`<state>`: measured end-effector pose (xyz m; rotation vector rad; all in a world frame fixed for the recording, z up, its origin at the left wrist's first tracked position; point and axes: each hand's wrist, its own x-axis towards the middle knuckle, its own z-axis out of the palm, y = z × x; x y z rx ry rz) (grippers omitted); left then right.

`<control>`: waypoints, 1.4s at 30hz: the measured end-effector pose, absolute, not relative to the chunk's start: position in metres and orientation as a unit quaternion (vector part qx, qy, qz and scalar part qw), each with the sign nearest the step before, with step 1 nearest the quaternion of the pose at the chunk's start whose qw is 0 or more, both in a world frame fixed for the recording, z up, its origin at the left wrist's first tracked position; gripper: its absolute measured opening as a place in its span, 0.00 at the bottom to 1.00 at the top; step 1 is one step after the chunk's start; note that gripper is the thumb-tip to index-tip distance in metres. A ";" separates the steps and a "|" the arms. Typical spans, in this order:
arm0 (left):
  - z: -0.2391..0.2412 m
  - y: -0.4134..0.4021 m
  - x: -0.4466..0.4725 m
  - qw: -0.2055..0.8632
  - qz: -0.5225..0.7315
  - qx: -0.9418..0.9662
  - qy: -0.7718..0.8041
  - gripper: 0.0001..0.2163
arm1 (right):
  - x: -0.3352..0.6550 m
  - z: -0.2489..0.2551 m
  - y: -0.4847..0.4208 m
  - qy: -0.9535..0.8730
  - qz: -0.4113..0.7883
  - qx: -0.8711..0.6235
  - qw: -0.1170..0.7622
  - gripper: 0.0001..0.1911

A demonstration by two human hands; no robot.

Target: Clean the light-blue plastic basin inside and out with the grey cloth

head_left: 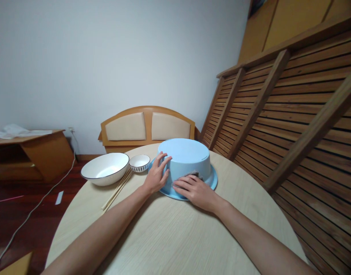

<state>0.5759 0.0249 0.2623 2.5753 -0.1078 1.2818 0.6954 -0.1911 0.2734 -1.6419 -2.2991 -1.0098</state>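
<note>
Grip of R hand (pixel 196 193) is closed over a grey cloth (pixel 196 174), pressing it to the near side of the light-blue basin (pixel 183 151); the cloth is mostly hidden under the fingers. L hand (pixel 158 173) touches the basin's L side w/ fingers spread apart. Basin is upside down on the round worktop (pixel 164 240). To its L stand a small striped bowl (pixel 139 163) & a larger white bowl (pixel 106 168), w/ wooden sticks (pixel 118 190) lying just beside, approx. parallel.
</note>
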 end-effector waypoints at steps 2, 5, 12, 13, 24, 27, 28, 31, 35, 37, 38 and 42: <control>0.266 0.024 0.574 0.128 0.429 0.894 -0.030 0.25 | 0.689 0.272 -0.188 -0.771 -0.316 -0.549 0.064 0.15; 0.270 0.022 0.567 0.113 0.409 0.905 -0.027 0.28 | 0.682 0.270 -0.186 -0.771 -0.299 -0.558 0.067 0.15; 0.257 0.012 0.529 0.061 0.381 0.923 0.009 0.14 | 0.676 0.267 -0.182 -0.780 -0.246 -0.570 0.074 0.15; 0.256 0.011 0.525 0.051 0.330 0.943 -0.015 0.10 | 0.676 0.267 -0.183 -0.781 -0.239 -0.572 0.080 0.15; 0.253 0.021 0.529 0.009 0.192 0.978 -0.085 0.06 | 0.662 0.263 -0.175 -0.721 -0.254 -0.638 0.089 0.14; 0.251 0.024 0.528 0.024 0.197 0.977 -0.084 0.06 | 0.662 0.264 -0.172 -0.741 -0.238 -0.623 0.074 0.14; 0.251 0.024 0.528 0.030 0.197 0.976 -0.082 0.06 | 0.664 0.266 -0.174 -0.748 -0.227 -0.619 0.070 0.14; 0.250 0.023 0.529 0.045 0.196 0.977 -0.074 0.06 | 0.675 0.274 -0.186 -0.759 -0.185 -0.620 0.067 0.15; 0.250 0.022 0.531 0.064 0.192 0.978 -0.058 0.04 | 0.684 0.281 -0.200 -0.755 -0.128 -0.638 0.076 0.17; 0.249 0.022 0.531 0.065 0.191 0.978 -0.049 0.04 | 0.682 0.280 -0.200 -0.746 -0.121 -0.650 0.077 0.17; 0.249 0.021 0.531 0.064 0.189 0.979 -0.047 0.04 | 0.679 0.278 -0.199 -0.740 -0.127 -0.656 0.077 0.16; 0.251 0.021 0.530 0.056 0.182 0.981 -0.046 0.04 | 0.664 0.271 -0.185 -0.729 -0.165 -0.660 0.077 0.14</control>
